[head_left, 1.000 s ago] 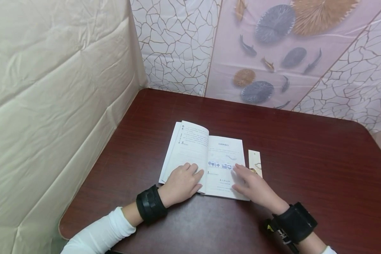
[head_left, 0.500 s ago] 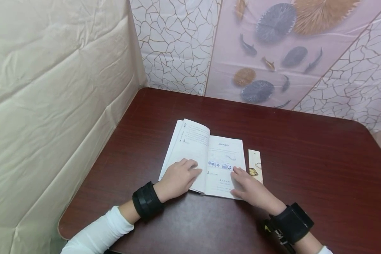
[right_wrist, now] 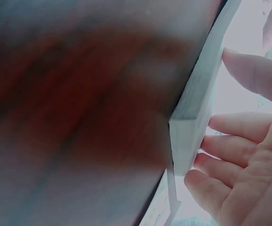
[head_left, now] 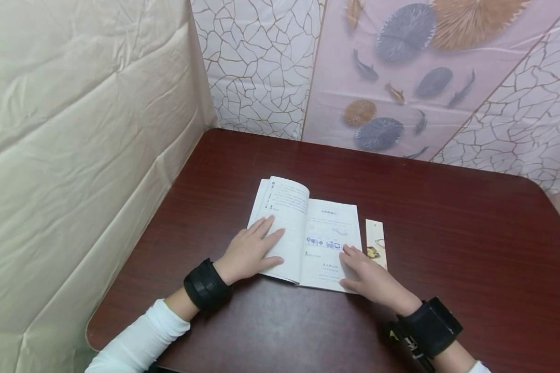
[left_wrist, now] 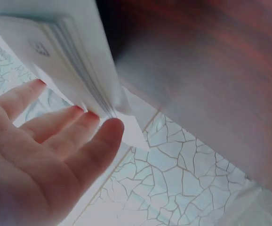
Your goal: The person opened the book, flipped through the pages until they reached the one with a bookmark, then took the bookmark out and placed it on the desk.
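An open book [head_left: 329, 223] lies on the dark red-brown table, its left pages arched up near the spine. My left hand [head_left: 248, 254] rests with spread fingers on the lower left page; in the left wrist view its fingertips [left_wrist: 111, 129] touch the page near the outer edge. On the lower right page lies my right hand [head_left: 371, 277], fingers extended. In the right wrist view those fingers [right_wrist: 230, 150] touch the page beside the thick block of pages [right_wrist: 185, 136]. A patterned bookmark [head_left: 375, 241] lies just right of the book, partly hidden by the right hand.
The table [head_left: 471, 223] has rounded corners. A cream cloth wall [head_left: 98, 129] runs along its left side, and a patterned cloth [head_left: 261, 67] hangs behind its far edge. Both wrists wear black straps [head_left: 207, 285].
My left hand has slid leftward across the left page from near the spine, and its fingers have straightened and spread. The right hand has hardly moved, shifting slightly left early on.
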{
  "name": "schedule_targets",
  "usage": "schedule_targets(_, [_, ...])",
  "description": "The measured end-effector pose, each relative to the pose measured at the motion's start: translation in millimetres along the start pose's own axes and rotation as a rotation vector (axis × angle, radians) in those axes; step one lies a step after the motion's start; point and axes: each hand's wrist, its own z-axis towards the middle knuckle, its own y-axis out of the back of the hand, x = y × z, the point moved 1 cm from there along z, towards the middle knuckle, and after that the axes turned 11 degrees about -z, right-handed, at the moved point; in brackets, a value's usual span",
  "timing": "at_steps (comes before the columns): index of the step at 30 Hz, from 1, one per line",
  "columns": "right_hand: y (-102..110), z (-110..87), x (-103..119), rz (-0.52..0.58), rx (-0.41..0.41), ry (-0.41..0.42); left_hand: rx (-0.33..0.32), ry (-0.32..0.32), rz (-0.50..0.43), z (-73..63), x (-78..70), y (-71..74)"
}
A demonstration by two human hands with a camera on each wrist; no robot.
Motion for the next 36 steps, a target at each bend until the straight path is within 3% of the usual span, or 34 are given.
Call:
schedule_targets(6, [2,0.1,0,0.002,0.015,-0.002,0.022,0.006,0.027,2.2,-0.3,2.1])
schedule_targets(14, [2,-0.2,-2,0.000,0.025,0.000,-0.003,0.050,0.076,6.9,-0.1,9.6])
schedule_targets(24, [3,1.4,-3,0.010,0.054,-0.020,-0.026,0.094,0.016,11.0,5.3,13.0])
schedule_targets(29, [4,1.3,-2,0.020,0.057,-0.017,-0.061,0.075,0.001,11.8,3.3,16.2])
schedule_targets(36, [4,0.6,-4,0.047,0.065,-0.024,-0.162,-0.014,-0.019,15.1,-5.7,19.1])
